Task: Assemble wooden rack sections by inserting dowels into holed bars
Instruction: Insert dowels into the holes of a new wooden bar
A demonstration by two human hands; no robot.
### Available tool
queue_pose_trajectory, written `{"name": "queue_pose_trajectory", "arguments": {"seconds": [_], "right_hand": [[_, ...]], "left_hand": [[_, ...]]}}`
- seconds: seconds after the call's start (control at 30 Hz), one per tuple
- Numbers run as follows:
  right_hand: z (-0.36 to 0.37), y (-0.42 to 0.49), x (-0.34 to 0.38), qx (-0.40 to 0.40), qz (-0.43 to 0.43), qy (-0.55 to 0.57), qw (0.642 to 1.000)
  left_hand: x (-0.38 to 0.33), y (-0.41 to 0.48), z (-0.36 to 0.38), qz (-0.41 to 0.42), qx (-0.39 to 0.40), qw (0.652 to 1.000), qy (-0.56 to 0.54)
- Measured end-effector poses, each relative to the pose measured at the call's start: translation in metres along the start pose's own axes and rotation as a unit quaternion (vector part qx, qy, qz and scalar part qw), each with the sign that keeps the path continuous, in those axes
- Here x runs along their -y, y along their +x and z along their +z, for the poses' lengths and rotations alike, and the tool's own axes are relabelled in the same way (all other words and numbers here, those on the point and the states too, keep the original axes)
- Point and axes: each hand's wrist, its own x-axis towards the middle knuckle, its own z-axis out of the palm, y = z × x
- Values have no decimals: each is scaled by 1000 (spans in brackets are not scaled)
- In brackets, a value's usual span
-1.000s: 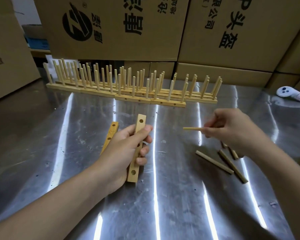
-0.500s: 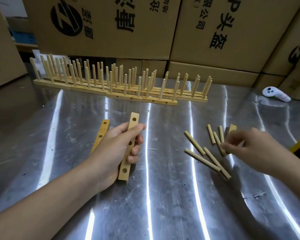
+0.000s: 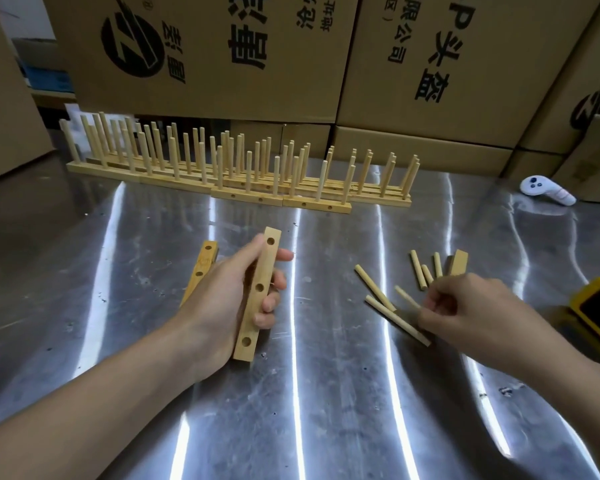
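Your left hand (image 3: 222, 303) wraps the holed bar (image 3: 261, 271), fingers curled behind it; your right hand (image 3: 465, 310) curls over the dowels (image 3: 374, 287), apparently pinching one.

A single wide-angle camera sits on the person's head, above and behind the left hand (image 3: 222, 299) and right hand (image 3: 465, 310), facing forward and down. Both hands lie close below it; cardboard boxes (image 3: 430, 64) stand well beyond them
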Motion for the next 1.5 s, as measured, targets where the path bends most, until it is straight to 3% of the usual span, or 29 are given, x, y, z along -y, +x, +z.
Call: {"name": "queue_pose_trajectory", "arguments": {"seconds": [0.07, 0.17, 0.3, 0.63, 0.83, 0.9, 1.0, 1.07, 1.13, 1.17, 1.2, 1.23, 1.37, 1.43, 1.5], "right_hand": [[-9, 2, 18, -44, -45, 62, 996], [-16, 1, 66, -11, -160, 237, 958], [-11, 4, 109, -14, -255, 260, 931], [-3, 7, 115, -72, -240, 103, 963], [-7, 3, 118, -105, -245, 20, 964], [-7, 0, 120, -104, -252, 62, 960], [-1, 2, 122, -74, -235, 219, 944], [-1, 5, 120, 21, -142, 393, 908], [-9, 5, 120, 154, -48, 560, 813], [-12, 5, 119, 194, -31, 596, 778], [-15, 5, 117, 217, -28, 605, 765], [-17, 6, 117, 226, -34, 597, 769], [-25, 11, 117, 229, -65, 487, 840], [-34, 16, 110, 235, -58, 487, 839], [-45, 23, 92, 169, -43, 471, 864]], "left_hand": [[-1, 0, -1, -10, 12, 1000, -15], [-1, 0, -1, -3, 36, 999, -6], [-1, -3, 5, 19, 41, 999, -2], [-2, -6, 2, 66, 65, 995, 30], [-3, -12, 3, 200, 39, 950, 235], [-2, -13, 6, 223, 32, 942, 247], [-1, -16, 8, 259, 20, 931, 256], [-3, -18, 9, 275, 20, 923, 267], [-3, -20, 9, 283, 19, 917, 281], [-4, -21, 9, 285, 18, 916, 284], [-3, -21, 9, 285, 19, 915, 286], [-2, -21, 9, 282, 17, 916, 285], [4, -20, 12, 215, 2, 949, 229], [5, -17, 12, 170, -24, 966, 192], [4, -13, 10, 124, -62, 982, 131]]}}
